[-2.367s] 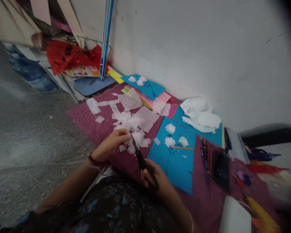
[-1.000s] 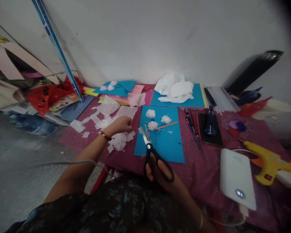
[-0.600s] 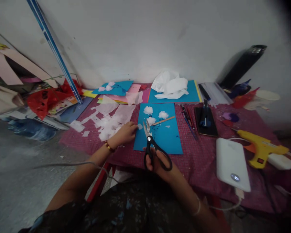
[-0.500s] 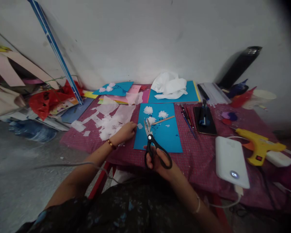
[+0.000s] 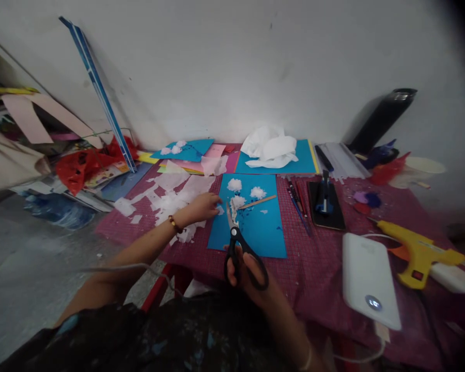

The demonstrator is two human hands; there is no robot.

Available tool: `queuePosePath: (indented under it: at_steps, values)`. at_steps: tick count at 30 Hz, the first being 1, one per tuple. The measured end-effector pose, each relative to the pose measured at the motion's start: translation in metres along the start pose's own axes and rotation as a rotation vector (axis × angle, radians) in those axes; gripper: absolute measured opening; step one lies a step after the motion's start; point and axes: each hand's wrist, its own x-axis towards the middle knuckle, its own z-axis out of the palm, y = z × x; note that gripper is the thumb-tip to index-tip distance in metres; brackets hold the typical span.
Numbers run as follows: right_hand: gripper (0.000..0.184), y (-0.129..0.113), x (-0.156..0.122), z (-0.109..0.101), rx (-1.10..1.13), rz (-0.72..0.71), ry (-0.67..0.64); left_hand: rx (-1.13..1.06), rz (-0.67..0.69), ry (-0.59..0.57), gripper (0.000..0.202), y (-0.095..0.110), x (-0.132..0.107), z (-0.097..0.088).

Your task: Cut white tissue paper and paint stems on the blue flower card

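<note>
Right hand (image 5: 251, 268) is gripping the black-handled scissors (image 5: 238, 243): fingers are curling closed through both loops, at the near edge of the blue card (image 5: 263, 232). Blades are pointing away from the person, lying over the card's near-left part, tips nearly together and reaching toward the nearest white tissue puff (image 5: 238, 201) on the card. Whether the tips are touching that puff – can't tell.

Left hand (image 5: 201, 206) is resting palm-down just off the card's left edge, fingers half curled, fingertips (image 5: 216, 202) sitting at a small tissue scrap (image 5: 220, 210) on that edge. Pinching it or only touching it – can't tell. A beaded bracelet (image 5: 173, 223) is sitting on that wrist.

Two more puffs (image 5: 234, 184) are sitting on the card's far half, and a wooden stick (image 5: 258, 202) is lying slantwise across it beside them. Pile of tissue scraps (image 5: 174, 199) is spreading left of the card, under and beyond the left hand. Crumpled white tissue (image 5: 271, 147) is lying behind the card, on a second blue sheet (image 5: 300, 164). Pens (image 5: 296, 199) are lying just right of the card, then a black slab (image 5: 327, 217) with a blue tool (image 5: 324, 199) on it. White power bank (image 5: 366, 276) is lying well right of the card, light glowing; yellow glue gun (image 5: 418, 250) is lying farther right. Everything is sitting on the red checked mat (image 5: 318, 268).
</note>
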Motion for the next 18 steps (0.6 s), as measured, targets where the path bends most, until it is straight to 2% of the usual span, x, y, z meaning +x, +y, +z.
queuePosePath:
  at_steps: [3,5,9,14,18]
  values:
    - [0.051,-0.009,-0.004,0.004,-0.116,0.001,0.011,-0.06,0.004,-0.077,0.035,-0.004,0.019,0.008]
    - [0.049,-0.014,-0.005,0.007,-0.172,0.008,0.021,-0.094,-0.005,-0.121,0.028,-0.008,0.025,0.012]
    - [0.048,-0.018,-0.005,0.009,-0.098,0.022,0.029,-0.14,-0.001,-0.177,0.012,-0.012,0.029,0.018]
    - [0.051,-0.014,-0.002,0.007,-0.136,0.009,-0.003,-0.139,-0.022,-0.1,0.006,-0.007,0.02,0.019]
    - [0.049,-0.006,0.002,0.003,-0.02,0.002,0.059,-0.169,-0.076,0.025,0.008,-0.023,-0.005,-0.003]
